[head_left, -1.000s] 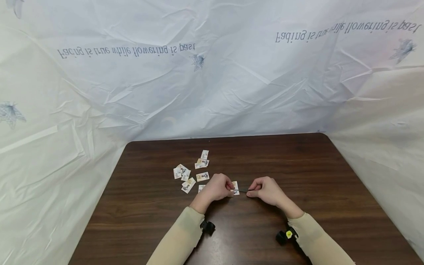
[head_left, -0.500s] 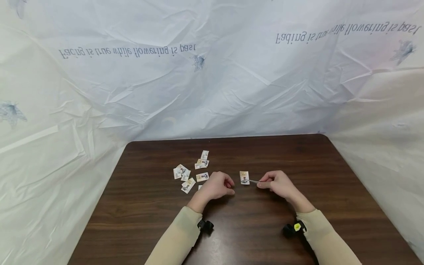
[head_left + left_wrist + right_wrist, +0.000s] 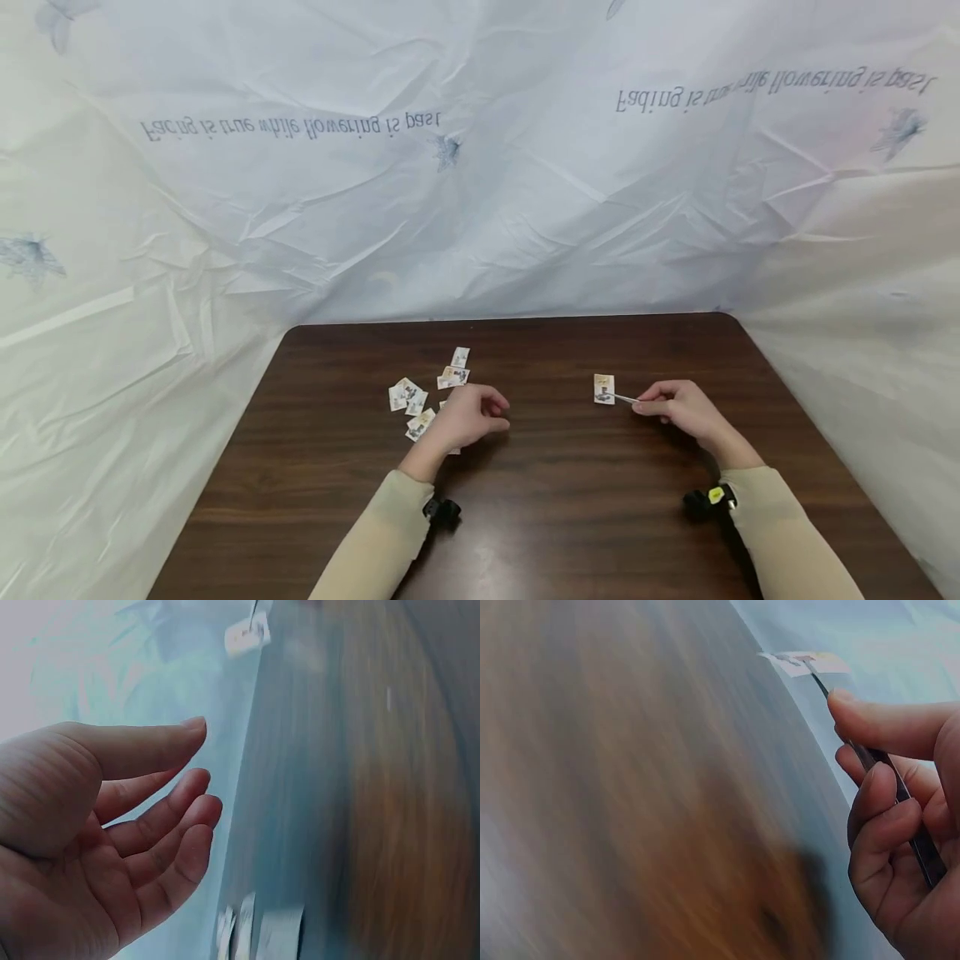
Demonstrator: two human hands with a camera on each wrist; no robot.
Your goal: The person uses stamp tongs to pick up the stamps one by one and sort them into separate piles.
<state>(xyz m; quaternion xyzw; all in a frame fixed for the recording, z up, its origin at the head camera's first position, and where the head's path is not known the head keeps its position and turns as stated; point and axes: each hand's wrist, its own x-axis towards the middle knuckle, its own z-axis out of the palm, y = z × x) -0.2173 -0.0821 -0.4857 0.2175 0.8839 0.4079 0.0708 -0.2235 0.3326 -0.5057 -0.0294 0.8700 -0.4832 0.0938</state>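
My right hand [image 3: 686, 410] grips dark metal tweezers [image 3: 922, 847] between thumb and fingers. The tips of the tweezers pinch a small white paper card [image 3: 603, 389] with a yellow and dark printed picture, and the right wrist view shows this card held above the table. On the left, my left hand [image 3: 468, 415] is over the table with loosely bent fingers and a gap between thumb and fingertips; nothing is in it. Beside that hand lie several similar cards [image 3: 408, 395], some overlapping, and the hand and wrist partly hide others.
The brown wooden table [image 3: 547, 517] has a rounded far edge. White plastic sheeting [image 3: 480, 233] with printed words and leaf figures hangs behind it and at both sides. Two more overlapping cards [image 3: 453, 377] and a single card [image 3: 461, 357] lie farther back.
My right hand has moved right and slightly away, carrying the card in the tweezers. At first both hands were close together at that card; my left hand has drawn back leftward, emptied.
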